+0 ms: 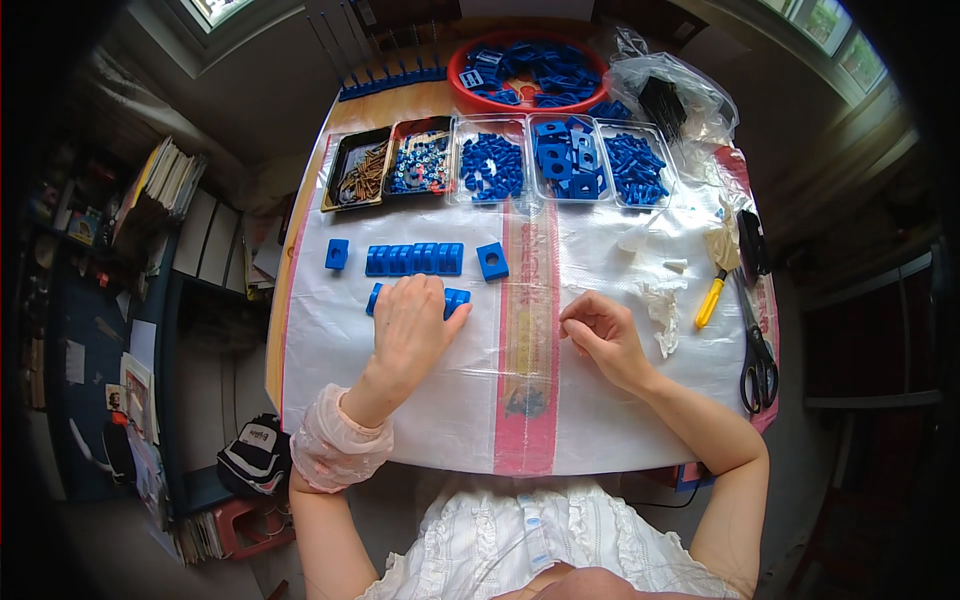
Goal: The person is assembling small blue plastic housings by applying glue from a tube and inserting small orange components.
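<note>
My left hand [410,325] reaches over a short row of blue plastic blocks [457,301], thumb at its right end and fingers around it. The hand hides the middle of that row. Just beyond lies a longer row of matching blue blocks [413,259], set side by side. A single blue piece with a hole [337,254] lies to its left, and a square blue piece with a round hole [492,262] to its right. Over the sheet right of the printed stripe, my right hand [605,338] is loosely closed, thumb against curled fingers, with nothing visible in it.
At the back stand trays of brass-coloured screws [365,177], small mixed parts [421,162] and blue pieces [492,167], before a red basin [459,95] and a rack of upright rods [392,82]. A yellow cutter [710,300], black scissors [759,375] and crumpled scraps [663,318] lie right.
</note>
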A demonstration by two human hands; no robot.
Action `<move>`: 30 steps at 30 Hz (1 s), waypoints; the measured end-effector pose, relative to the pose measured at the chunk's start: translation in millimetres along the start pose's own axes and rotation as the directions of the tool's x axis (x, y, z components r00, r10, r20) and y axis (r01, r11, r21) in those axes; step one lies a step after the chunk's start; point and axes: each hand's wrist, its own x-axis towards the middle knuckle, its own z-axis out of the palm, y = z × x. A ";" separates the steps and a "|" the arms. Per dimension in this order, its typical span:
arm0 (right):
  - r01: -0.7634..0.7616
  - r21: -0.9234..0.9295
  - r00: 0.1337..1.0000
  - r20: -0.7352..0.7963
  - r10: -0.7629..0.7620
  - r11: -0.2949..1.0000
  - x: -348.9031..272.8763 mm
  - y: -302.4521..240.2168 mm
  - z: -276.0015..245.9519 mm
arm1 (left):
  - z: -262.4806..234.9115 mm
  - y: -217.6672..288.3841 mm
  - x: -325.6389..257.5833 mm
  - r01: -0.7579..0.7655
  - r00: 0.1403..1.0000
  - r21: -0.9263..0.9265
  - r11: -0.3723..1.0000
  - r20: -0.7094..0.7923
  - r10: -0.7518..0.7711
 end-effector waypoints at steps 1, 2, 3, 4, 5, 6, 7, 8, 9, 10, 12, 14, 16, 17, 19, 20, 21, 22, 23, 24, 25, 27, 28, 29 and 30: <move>-0.001 -0.001 1.000 0.002 0.001 1.000 0.2 -0.4 0.3 | 1.2 3.0 2.0 -0.006 1.000 -0.005 1.000 0.008 0.006; -0.001 -0.001 1.000 0.004 0.001 1.000 0.5 -0.7 0.6 | 2.2 6.1 3.9 -0.013 1.000 -0.010 1.000 0.016 0.013; 0.000 0.000 1.000 0.007 0.000 1.000 0.8 -0.7 1.0 | 2.0 10.3 5.7 0.004 0.998 0.006 1.000 0.061 -0.004; 0.001 0.001 1.000 0.005 -0.001 1.000 0.5 -0.5 0.6 | 1.1 15.7 8.4 0.016 0.994 0.019 1.000 0.106 -0.018; 0.002 0.001 1.000 0.003 -0.002 1.000 0.2 -0.3 0.3 | -0.5 19.7 11.1 0.028 0.988 0.033 0.999 0.151 -0.033; 0.004 0.002 1.000 0.000 -0.004 1.000 -0.1 0.6 -0.1 | -3.1 22.5 14.6 0.017 0.990 0.035 0.999 0.141 -0.022; 0.008 0.004 1.000 -0.001 -0.008 1.000 -0.1 1.9 0.0 | -6.9 24.5 18.8 0.009 0.991 0.039 0.999 0.130 -0.014; 0.011 0.006 1.000 -0.002 -0.011 1.000 -0.3 2.5 -0.1 | -8.4 25.3 23.5 0.000 0.993 0.043 0.999 0.120 -0.006; 0.007 0.002 1.000 0.004 -0.007 1.000 -0.3 1.8 -0.7 | -7.0 23.2 29.6 -0.042 0.995 -0.006 0.999 0.093 0.043; 0.003 -0.003 1.000 0.011 -0.003 1.000 0.1 0.4 -1.1 | -4.6 18.8 36.4 -0.085 0.994 -0.053 0.995 0.064 0.088; -0.002 -0.001 1.000 0.016 0.002 1.000 -0.7 -0.9 -0.1 | 1.4 12.7 46.1 -0.109 0.990 -0.120 0.987 0.075 0.118; 0.000 0.016 1.000 0.010 0.000 1.000 -0.5 -0.3 0.1 | 12.5 7.4 52.7 -0.128 0.987 -0.119 0.985 0.086 0.138; -0.001 0.016 1.000 0.019 0.000 1.000 0.0 0.1 -0.7 | 16.8 4.9 54.7 -0.133 0.984 -0.117 0.984 0.100 0.145; -0.002 0.015 1.000 0.023 0.001 1.000 -0.1 0.1 -1.1 | 17.4 4.5 55.1 -0.129 0.984 -0.116 0.985 0.107 0.142; 0.010 0.013 1.000 0.026 -0.011 1.000 0.0 0.0 -1.6 | 17.3 4.7 55.1 -0.124 0.985 -0.120 0.985 0.108 0.137; 0.016 0.013 0.999 0.028 -0.016 1.000 0.0 0.2 -1.6 | 16.0 5.2 54.6 -0.123 0.986 -0.124 0.985 0.101 0.135; 0.020 0.008 1.000 0.024 -0.020 1.000 0.0 0.6 -1.5 | 14.4 5.8 54.0 -0.121 0.987 -0.129 0.984 0.094 0.134; 0.024 0.004 1.000 0.019 -0.024 1.000 0.0 1.0 -1.3 | 12.2 6.5 53.3 -0.117 0.989 -0.135 0.984 0.079 0.128; 0.029 0.000 0.999 0.015 -0.029 1.000 0.0 1.4 -1.2 | 9.4 7.6 52.7 -0.113 0.990 -0.141 0.984 0.064 0.123; 0.024 0.000 1.000 0.011 -0.024 1.000 -0.1 2.0 -1.2 | 6.3 9.0 51.9 -0.109 0.992 -0.147 0.983 0.050 0.118; 0.020 0.001 1.000 0.007 -0.020 1.000 0.2 2.6 -1.3 | 2.3 11.0 50.8 -0.118 0.992 -0.156 0.981 0.026 0.124; 0.015 0.028 1.000 -0.019 -0.014 0.999 0.4 1.2 -1.7 | -6.1 17.7 47.3 -0.138 0.990 -0.171 0.976 -0.020 0.137; 0.012 0.054 0.999 -0.043 -0.010 0.998 -0.1 -1.3 -2.6 | -8.5 22.1 44.7 -0.173 0.985 -0.244 0.954 -0.022 0.173; 0.011 0.079 0.998 -0.068 -0.006 0.997 -0.2 -2.9 -3.7 | -10.5 27.2 41.1 -0.206 0.978 -0.316 0.926 -0.026 0.208; 0.011 0.097 0.996 -0.093 -0.002 0.995 0.9 -2.9 -4.5 | -11.6 32.9 37.1 -0.237 0.969 -0.386 0.892 -0.033 0.243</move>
